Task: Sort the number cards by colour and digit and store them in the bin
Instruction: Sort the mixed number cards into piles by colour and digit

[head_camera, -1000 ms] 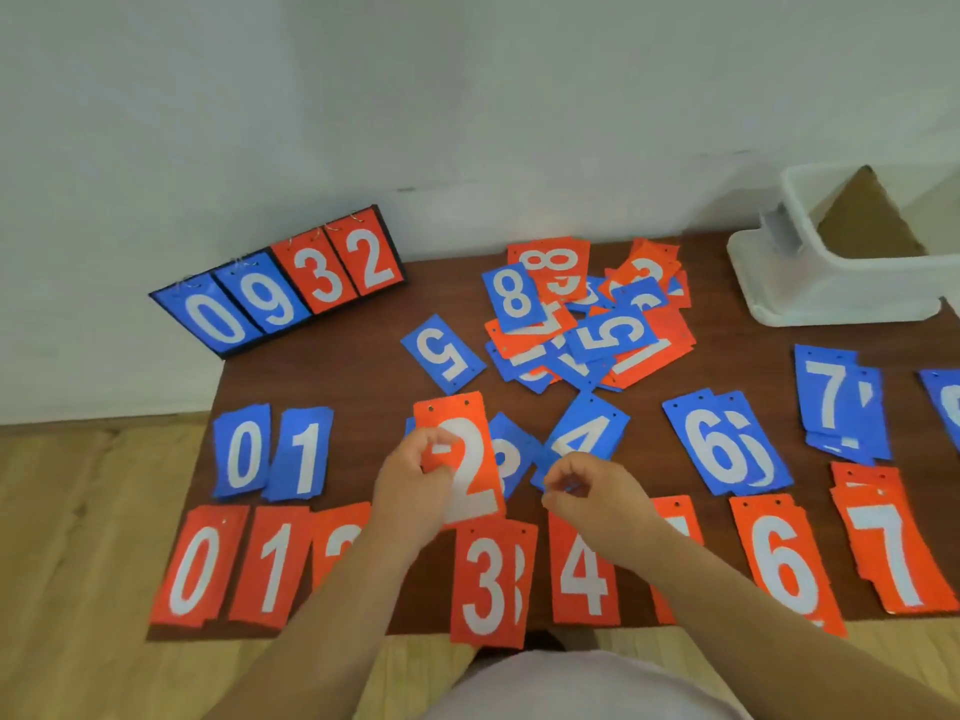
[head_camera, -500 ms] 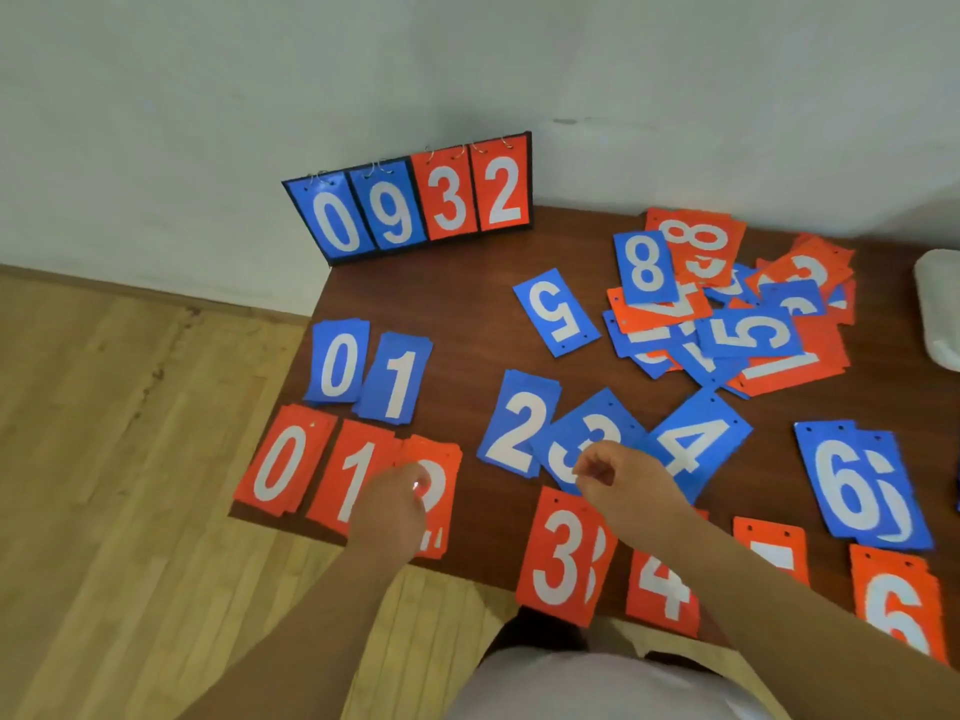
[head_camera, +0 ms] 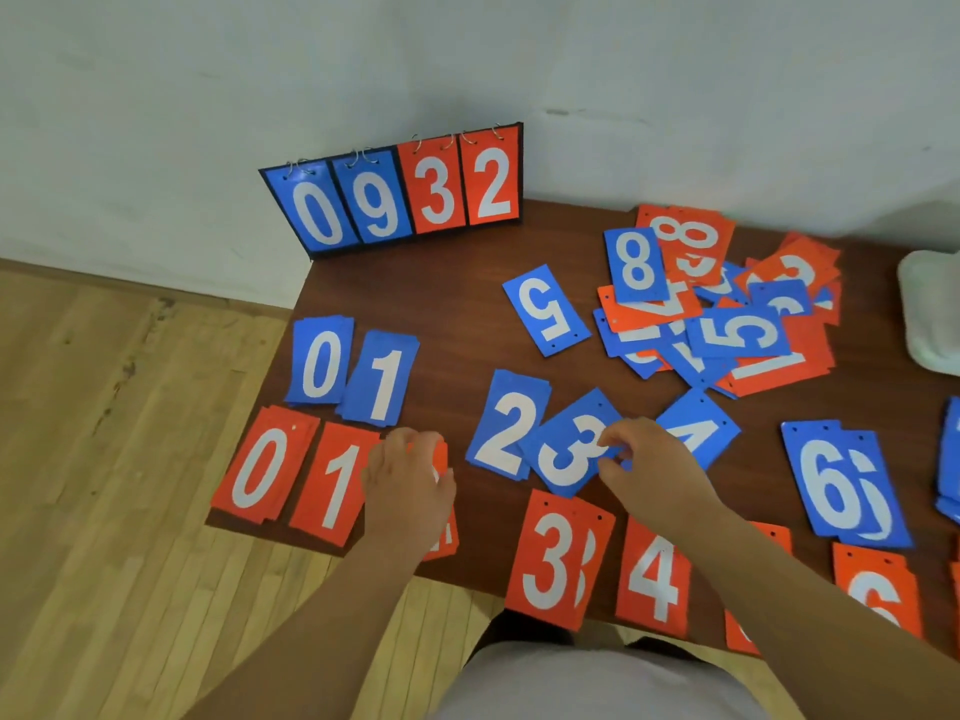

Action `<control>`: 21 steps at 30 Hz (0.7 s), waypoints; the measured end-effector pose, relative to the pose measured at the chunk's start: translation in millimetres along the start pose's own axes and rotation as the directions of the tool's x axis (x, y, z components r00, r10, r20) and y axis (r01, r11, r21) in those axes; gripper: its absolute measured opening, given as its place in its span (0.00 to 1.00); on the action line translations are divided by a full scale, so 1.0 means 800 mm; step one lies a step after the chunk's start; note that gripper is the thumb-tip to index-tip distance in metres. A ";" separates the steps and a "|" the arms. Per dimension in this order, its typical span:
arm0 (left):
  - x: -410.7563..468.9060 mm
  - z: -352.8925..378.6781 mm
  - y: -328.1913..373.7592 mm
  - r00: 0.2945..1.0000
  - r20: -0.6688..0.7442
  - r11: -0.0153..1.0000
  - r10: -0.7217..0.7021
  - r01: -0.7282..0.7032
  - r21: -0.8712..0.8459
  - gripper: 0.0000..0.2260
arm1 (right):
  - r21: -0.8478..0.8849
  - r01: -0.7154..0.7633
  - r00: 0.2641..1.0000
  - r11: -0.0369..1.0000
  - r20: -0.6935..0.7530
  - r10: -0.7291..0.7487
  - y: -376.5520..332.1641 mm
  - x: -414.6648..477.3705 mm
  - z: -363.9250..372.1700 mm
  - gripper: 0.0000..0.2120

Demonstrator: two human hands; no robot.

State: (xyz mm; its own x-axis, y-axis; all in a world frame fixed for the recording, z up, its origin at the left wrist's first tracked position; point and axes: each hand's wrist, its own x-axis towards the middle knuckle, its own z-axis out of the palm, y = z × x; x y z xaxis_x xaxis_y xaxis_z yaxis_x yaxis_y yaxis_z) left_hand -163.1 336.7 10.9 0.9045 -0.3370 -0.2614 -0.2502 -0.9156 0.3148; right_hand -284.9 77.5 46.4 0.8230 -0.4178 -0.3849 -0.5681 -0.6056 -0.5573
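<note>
Dark tabletop point(head_camera: 441, 304) now bears the orange 2 card point(head_camera: 442, 456), aloft a second ago, beneath the left hand's point(head_camera: 410, 491) curled fingers, right of the orange 1 pile point(head_camera: 332, 480), while the right hand's point(head_camera: 649, 470) fingers pinch the blue 3 card point(head_camera: 566, 459), likely next to sort.

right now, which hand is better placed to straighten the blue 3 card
Right hand: its fingers sit on the blue 3 card, while the left hand covers an orange pile.

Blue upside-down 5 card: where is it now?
Head view, centre-right: the blue 5 card lies alone on the brown table, left of the mixed red-and-blue card heap, beyond the blue 2 pile.
</note>
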 end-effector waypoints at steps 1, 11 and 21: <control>0.008 -0.003 0.010 1.000 -0.004 0.999 0.030 -0.030 -0.013 0.19 | 0.018 -0.013 1.000 1.000 -0.014 0.013 0.005 0.001 -0.005 0.08; 0.119 -0.008 0.121 0.990 0.120 0.997 0.075 -0.072 -0.031 0.27 | 0.087 -0.194 0.970 0.977 -0.135 0.205 0.091 0.036 -0.076 0.12; 0.295 -0.009 0.207 0.967 0.181 0.960 0.179 -0.212 0.183 0.40 | -0.262 -0.142 0.986 0.954 -0.119 0.115 0.186 0.206 -0.184 0.21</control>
State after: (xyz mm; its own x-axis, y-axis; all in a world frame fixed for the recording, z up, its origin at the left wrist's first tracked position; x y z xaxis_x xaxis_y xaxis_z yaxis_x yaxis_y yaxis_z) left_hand 11.3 106.9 7.7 0.7670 -0.5299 -0.3619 -0.4955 -0.8474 0.1907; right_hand -233.7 -181.2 8.6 0.7466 -0.5620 -0.3561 -0.6594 -0.6960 -0.2843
